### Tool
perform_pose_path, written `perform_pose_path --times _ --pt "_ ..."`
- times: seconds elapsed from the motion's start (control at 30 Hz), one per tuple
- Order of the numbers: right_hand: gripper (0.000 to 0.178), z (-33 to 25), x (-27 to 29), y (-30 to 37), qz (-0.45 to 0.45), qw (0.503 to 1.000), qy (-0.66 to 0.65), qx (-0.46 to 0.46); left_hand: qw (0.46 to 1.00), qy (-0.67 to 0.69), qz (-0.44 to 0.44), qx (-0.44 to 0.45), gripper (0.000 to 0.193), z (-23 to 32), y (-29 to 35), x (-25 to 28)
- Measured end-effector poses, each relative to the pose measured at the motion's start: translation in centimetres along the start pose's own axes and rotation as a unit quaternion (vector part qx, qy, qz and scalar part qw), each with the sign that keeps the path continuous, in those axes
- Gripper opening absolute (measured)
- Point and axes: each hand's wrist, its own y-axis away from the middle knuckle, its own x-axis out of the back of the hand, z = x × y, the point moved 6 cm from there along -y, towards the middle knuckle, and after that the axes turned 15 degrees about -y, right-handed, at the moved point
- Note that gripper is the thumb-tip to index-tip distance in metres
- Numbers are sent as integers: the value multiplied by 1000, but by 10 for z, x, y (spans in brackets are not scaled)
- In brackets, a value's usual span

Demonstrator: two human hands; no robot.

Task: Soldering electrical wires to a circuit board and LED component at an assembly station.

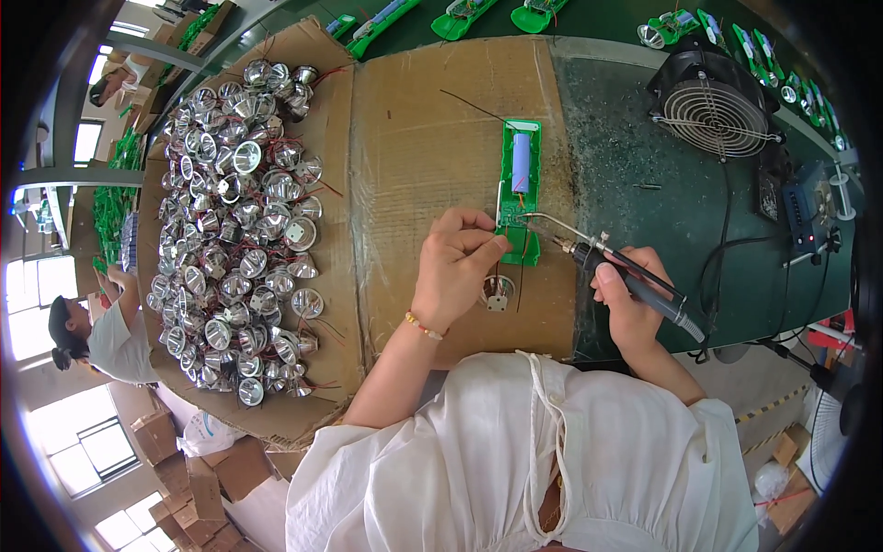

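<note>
My right hand (636, 308) grips a soldering iron (633, 274) with a thin curved metal guide tube along it. Its tip end reaches the small circuit board in a green plastic housing (526, 253). A lilac cylindrical battery (521, 164) lies in the upper part of that housing. My left hand (455, 258) is closed in a pinch at the housing's left edge, beside the board. Thin wires run up to those fingertips from a reflector lamp cup (498, 302) just below; the exact grip is partly hidden by the fingers. Dark loose wires stick out of the housing.
A cardboard sheet (414, 138) covers the bench under the work. A large heap of reflector cups (230, 221) fills a cardboard tray on the left. To the right stand a black fan (713, 115) and a blue soldering station (806, 221) with cables. More green housings (460, 17) line the far edge.
</note>
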Motion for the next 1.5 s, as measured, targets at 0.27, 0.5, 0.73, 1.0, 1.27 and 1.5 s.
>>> perform_pose_path --times 0.27,0.5,0.73,1.0,1.27,1.5 --pt "13 -2 3 -3 7 998 -43 -52 997 50 -58 29 9 0 3 8" --pt "15 0 -1 -2 -18 999 7 -34 998 -41 -42 -11 9 3 -4 2" --pt "19 2 -2 -4 11 998 -42 -46 998 -16 -48 23 10 2 -8 0" --pt "17 6 -8 -6 -33 999 -1 -37 998 -28 -43 37 12 -2 -11 -3" --pt "17 14 -5 -5 44 987 -96 -121 998 -5 -35 50 12 -3 -12 -3" --pt "17 -2 -4 -1 -9 1000 -20 -20 999 -22 -30 33 12 -2 -12 -2"
